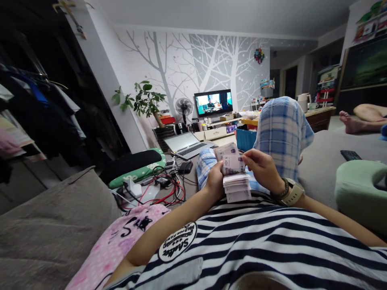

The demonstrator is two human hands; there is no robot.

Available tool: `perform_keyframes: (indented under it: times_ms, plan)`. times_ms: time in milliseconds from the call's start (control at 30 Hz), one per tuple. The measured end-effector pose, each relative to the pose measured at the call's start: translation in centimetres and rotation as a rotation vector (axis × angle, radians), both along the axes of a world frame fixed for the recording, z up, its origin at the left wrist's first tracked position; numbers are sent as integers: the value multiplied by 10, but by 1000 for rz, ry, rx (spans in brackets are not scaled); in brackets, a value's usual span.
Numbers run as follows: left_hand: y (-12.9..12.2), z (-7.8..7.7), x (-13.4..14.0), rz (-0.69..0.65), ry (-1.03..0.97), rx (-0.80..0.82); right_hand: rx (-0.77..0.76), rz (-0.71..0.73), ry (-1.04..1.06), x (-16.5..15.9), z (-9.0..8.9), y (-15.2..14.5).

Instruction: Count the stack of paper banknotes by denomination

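Banknotes (229, 163) just beyond the white slips (237, 189). I see left hand (215, 177) grasping the stack, right hand (262, 167) pinching its edge. Slack left grip plus a right-side tug could scatter notes.

The banknotes (232, 162) at the frame's centre look pale with perhaps purplish print, the slips (238, 195) below them white, the trousers (275, 129) blue-and-white plaid, the shirt (256, 235) dark-and-white striped, the lower-left blanket (119, 245) pink with black figures.

One fan (184, 106), one wristwatch (294, 193), one remote (350, 155) appear.
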State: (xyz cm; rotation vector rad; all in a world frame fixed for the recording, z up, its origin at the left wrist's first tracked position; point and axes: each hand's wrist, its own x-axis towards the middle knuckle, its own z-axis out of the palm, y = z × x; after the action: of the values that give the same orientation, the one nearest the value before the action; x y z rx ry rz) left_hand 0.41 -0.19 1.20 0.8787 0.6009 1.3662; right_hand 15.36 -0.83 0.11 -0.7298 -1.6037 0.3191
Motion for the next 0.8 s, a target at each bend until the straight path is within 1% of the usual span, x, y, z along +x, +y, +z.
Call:
perform_keyframes:
  times_ms: [133, 300, 400, 500, 633, 700, 800]
  plan:
    - [-5, -2, -5, -9, 94, 91, 42, -10, -39, -2, 1, -6]
    - [-2, -5, -7, 34, 148, 147, 59, -28, -62, -1, 3, -9]
    - [2, -5, -5, 15, 91, 117, 56, -5, -59, -1, 3, -10]
    - [2, -3, -4, -14, 54, 121, 40, 40, -51, -1, 3, -11]
    - [-4, 2, -2, -71, -4, 4, 9, 103, -56, 0, 1, -12]
    - [-6, 3, -1, -63, -30, -42, -11, 134, -66, 0, 0, -11]
    - [-3, 2, 2, -16, -61, -63, -45, 208, -67, 1, -1, -8]
